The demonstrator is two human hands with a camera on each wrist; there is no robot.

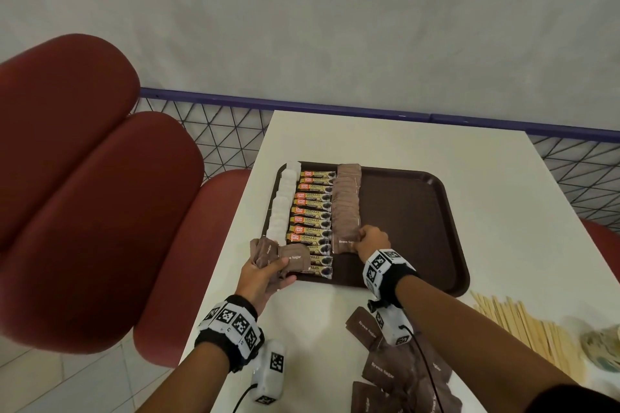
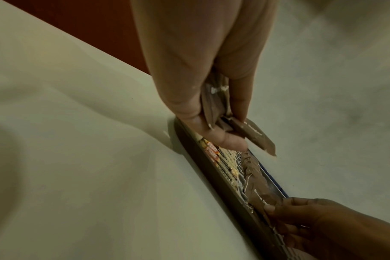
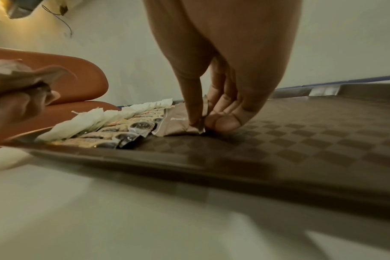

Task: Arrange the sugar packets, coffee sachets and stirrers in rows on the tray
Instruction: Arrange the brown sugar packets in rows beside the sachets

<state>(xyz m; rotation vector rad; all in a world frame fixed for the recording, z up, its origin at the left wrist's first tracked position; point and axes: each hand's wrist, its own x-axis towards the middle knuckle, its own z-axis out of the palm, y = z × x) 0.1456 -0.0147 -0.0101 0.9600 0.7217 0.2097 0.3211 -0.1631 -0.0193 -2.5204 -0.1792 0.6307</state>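
Observation:
A dark brown tray lies on the white table. Along its left side run a row of white sugar packets, a row of coffee sachets and a row of brown sugar packets. My right hand pinches the nearest brown sugar packet flat on the tray at the row's near end. My left hand grips a bunch of brown sugar packets just above the tray's near left corner. Wooden stirrers lie on the table to the right.
Loose brown sugar packets lie on the table near me, under my right forearm. A red padded bench stands left of the table. A wire mesh rail with a purple top runs behind. The tray's right half is bare.

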